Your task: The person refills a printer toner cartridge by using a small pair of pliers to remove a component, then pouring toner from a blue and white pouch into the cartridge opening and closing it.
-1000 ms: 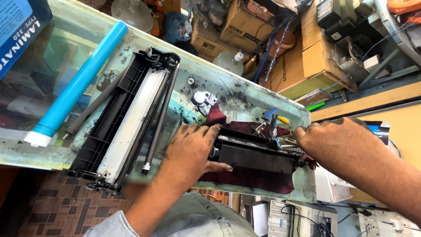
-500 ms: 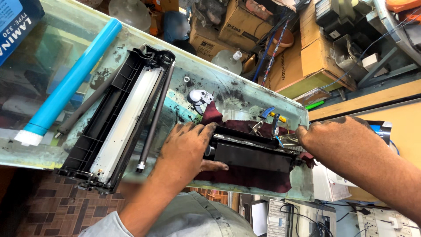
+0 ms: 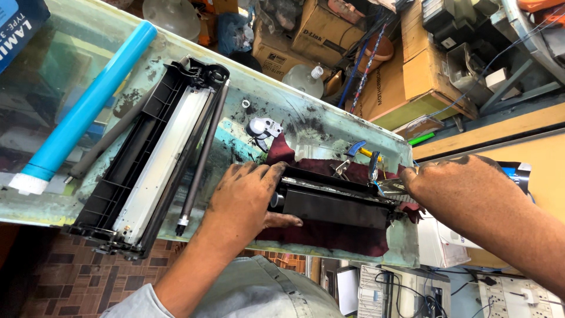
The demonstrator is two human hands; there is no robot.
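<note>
The left hand (image 3: 247,197) lies flat with fingers spread on the left end of a black toner part (image 3: 335,203), pressing rather than closing around it. The right hand (image 3: 453,188) closes its grip on the part's right end. The part rests on a dark red cloth (image 3: 329,235) on the stained glass bench (image 3: 318,126). To the left lie a bigger black cartridge frame (image 3: 147,159), a thin metal rod (image 3: 203,159) and a blue drum (image 3: 82,112). Brown cardboard boxes (image 3: 412,76) with printed labels stack behind the bench; a blue box corner (image 3: 17,23) sits top left.
</note>
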